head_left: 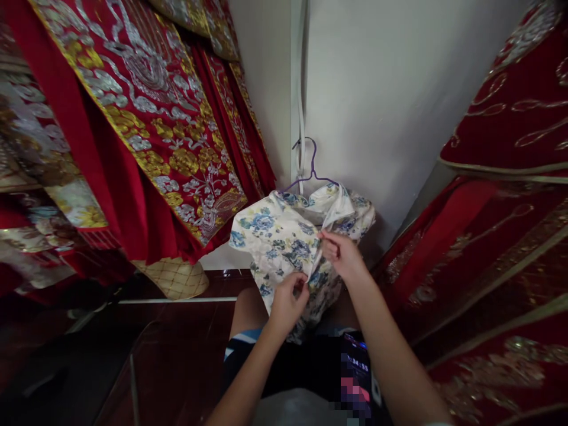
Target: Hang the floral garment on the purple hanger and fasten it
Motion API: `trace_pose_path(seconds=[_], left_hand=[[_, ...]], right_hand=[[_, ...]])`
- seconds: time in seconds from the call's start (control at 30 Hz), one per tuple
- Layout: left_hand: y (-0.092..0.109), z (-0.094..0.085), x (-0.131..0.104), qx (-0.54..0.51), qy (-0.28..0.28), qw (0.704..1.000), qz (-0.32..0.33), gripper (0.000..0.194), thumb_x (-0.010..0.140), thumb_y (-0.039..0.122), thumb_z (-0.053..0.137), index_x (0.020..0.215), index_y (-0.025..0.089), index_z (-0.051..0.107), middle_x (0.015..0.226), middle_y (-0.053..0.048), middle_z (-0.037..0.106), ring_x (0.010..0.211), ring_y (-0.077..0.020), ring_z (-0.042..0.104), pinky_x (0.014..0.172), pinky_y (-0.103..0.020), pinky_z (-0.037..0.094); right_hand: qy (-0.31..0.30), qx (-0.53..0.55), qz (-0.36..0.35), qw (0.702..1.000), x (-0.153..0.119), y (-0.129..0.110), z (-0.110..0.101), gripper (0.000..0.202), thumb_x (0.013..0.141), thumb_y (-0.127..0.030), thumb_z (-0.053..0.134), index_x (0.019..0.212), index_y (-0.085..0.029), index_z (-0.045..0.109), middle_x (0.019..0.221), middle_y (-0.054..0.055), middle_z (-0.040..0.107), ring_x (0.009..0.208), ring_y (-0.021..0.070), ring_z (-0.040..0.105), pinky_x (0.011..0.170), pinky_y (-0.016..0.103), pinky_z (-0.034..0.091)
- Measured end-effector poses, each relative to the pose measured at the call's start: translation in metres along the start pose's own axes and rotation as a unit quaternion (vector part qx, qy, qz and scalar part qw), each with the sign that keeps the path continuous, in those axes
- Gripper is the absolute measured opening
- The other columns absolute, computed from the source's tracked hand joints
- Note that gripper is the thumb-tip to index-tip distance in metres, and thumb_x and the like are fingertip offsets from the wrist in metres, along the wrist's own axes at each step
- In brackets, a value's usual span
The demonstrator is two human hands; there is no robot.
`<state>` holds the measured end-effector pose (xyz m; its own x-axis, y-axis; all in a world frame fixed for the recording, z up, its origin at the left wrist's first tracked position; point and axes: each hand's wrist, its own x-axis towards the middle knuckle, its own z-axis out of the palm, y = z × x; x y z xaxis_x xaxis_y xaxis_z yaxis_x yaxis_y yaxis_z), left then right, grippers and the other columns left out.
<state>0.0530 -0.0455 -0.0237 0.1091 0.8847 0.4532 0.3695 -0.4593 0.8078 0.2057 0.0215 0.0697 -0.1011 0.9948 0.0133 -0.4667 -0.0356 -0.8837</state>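
A white short-sleeved shirt [275, 236] with blue flowers hangs on a purple hanger [313, 168] against the wall. Its lower part reaches down between my knees. My right hand [339, 254] pinches the shirt's front edge a little below the collar. Lower down and to the left, my left hand [290, 296] has thumb and fingertips closed on the same front edge. Between the two hands a strip of the edge is drawn taut. Any button under the fingertips is too small to make out.
Red garments [177, 136] with gold and silver embroidery hang at the left, and more red embroidered cloth [497, 236] hangs close at the right. A white strap [300, 100] runs down the wall to the hanger. A lit phone [355, 367] lies on my lap.
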Motion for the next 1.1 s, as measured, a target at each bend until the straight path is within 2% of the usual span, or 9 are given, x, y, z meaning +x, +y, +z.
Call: trace_pose_path(seconds=[0.13, 0.23, 0.4, 0.5, 0.6, 0.67, 0.77, 0.97, 1.1], left_hand=[[-0.002, 0.002, -0.002, 0.034, -0.024, 0.999, 0.019, 0.014, 0.080, 0.012, 0.054, 0.090, 0.018, 0.062, 0.077, -0.003, 0.067, 0.069, -0.0161, 0.064, 0.069, -0.026, 0.048], [-0.009, -0.001, -0.006, 0.045, -0.030, 0.998, 0.015, 0.013, 0.080, 0.012, 0.055, 0.089, 0.019, 0.061, 0.078, -0.003, 0.067, 0.070, -0.0167, 0.065, 0.071, -0.027, 0.049], [-0.012, -0.018, 0.010, 0.020, -0.004, 1.000, 0.001, 0.020, 0.079, 0.010, 0.054, 0.097, 0.019, 0.057, 0.088, -0.004, 0.068, 0.078, -0.0178, 0.066, 0.076, -0.031, 0.051], [0.015, -0.033, 0.045, -0.014, 0.055, 0.996, 0.075, 0.038, 0.085, 0.012, 0.055, 0.123, 0.019, 0.050, 0.102, -0.008, 0.068, 0.089, -0.0183, 0.066, 0.085, -0.032, 0.051], [0.055, -0.050, 0.091, -0.007, 0.096, 0.978, 0.186, 0.040, 0.095, 0.018, 0.050, 0.134, 0.021, 0.048, 0.102, -0.007, 0.066, 0.094, -0.0181, 0.064, 0.090, -0.033, 0.049], [0.076, -0.058, 0.117, 0.033, 0.094, 0.966, 0.239, 0.030, 0.097, 0.022, 0.050, 0.127, 0.021, 0.057, 0.101, -0.007, 0.066, 0.091, -0.0178, 0.062, 0.087, -0.033, 0.049], [0.093, -0.061, 0.139, 0.112, 0.089, 0.955, 0.262, 0.017, 0.098, 0.024, 0.051, 0.099, 0.018, 0.067, 0.092, -0.007, 0.065, 0.088, -0.0185, 0.060, 0.083, -0.032, 0.048], [0.101, -0.056, 0.141, 0.142, 0.142, 0.950, 0.240, 0.017, 0.098, 0.024, 0.051, 0.089, 0.016, 0.062, 0.086, -0.006, 0.064, 0.084, -0.0178, 0.058, 0.079, -0.031, 0.045], [0.102, -0.077, 0.149, 0.079, 0.175, 0.960, 0.205, 0.018, 0.098, 0.026, 0.052, 0.088, 0.016, 0.063, 0.080, -0.004, 0.064, 0.077, -0.0148, 0.058, 0.072, -0.026, 0.044]], right_hand=[[-0.012, 0.005, -0.002, 1.000, 0.035, -0.049, 0.021, 0.018, 0.077, -0.029, 0.070, 0.068, -0.016, 0.061, 0.040, -0.012, 0.024, 0.034, 0.0031, 0.014, 0.033, 0.019, 0.011], [-0.017, -0.017, -0.022, 0.999, 0.043, -0.065, 0.036, 0.017, 0.077, -0.026, 0.069, 0.066, -0.014, 0.062, 0.040, -0.011, 0.029, 0.035, 0.0021, 0.017, 0.034, 0.019, 0.010], [-0.017, -0.110, -0.122, 0.986, 0.023, -0.051, 0.046, 0.024, 0.073, -0.037, 0.074, 0.068, -0.015, 0.066, 0.042, -0.006, 0.044, 0.037, 0.0042, 0.030, 0.037, 0.021, 0.015], [-0.018, -0.149, -0.151, 0.977, 0.013, -0.042, 0.046, 0.028, 0.073, -0.044, 0.072, 0.068, -0.017, 0.067, 0.042, -0.005, 0.046, 0.039, 0.0059, 0.035, 0.040, 0.021, 0.020], [-0.038, -0.187, -0.178, 0.965, 0.010, -0.041, 0.043, 0.029, 0.075, -0.047, 0.071, 0.069, -0.018, 0.068, 0.043, -0.005, 0.047, 0.041, 0.0072, 0.039, 0.042, 0.022, 0.024], [-0.047, -0.202, -0.196, 0.958, 0.011, -0.043, 0.039, 0.030, 0.077, -0.047, 0.069, 0.071, -0.019, 0.069, 0.045, -0.005, 0.048, 0.042, 0.0077, 0.039, 0.043, 0.023, 0.025], [-0.034, -0.205, -0.214, 0.954, 0.013, -0.047, 0.033, 0.030, 0.079, -0.047, 0.068, 0.072, -0.018, 0.068, 0.047, -0.005, 0.048, 0.043, 0.0078, 0.039, 0.044, 0.023, 0.025], [-0.011, -0.252, -0.262, 0.931, 0.021, -0.035, 0.029, 0.026, 0.079, -0.041, 0.064, 0.070, -0.017, 0.068, 0.050, -0.005, 0.045, 0.048, 0.0095, 0.038, 0.049, 0.025, 0.027], [0.017, -0.310, -0.245, 0.918, 0.024, -0.009, 0.022, 0.025, 0.076, -0.037, 0.060, 0.063, -0.017, 0.068, 0.049, -0.003, 0.047, 0.049, 0.0107, 0.038, 0.050, 0.026, 0.026]])
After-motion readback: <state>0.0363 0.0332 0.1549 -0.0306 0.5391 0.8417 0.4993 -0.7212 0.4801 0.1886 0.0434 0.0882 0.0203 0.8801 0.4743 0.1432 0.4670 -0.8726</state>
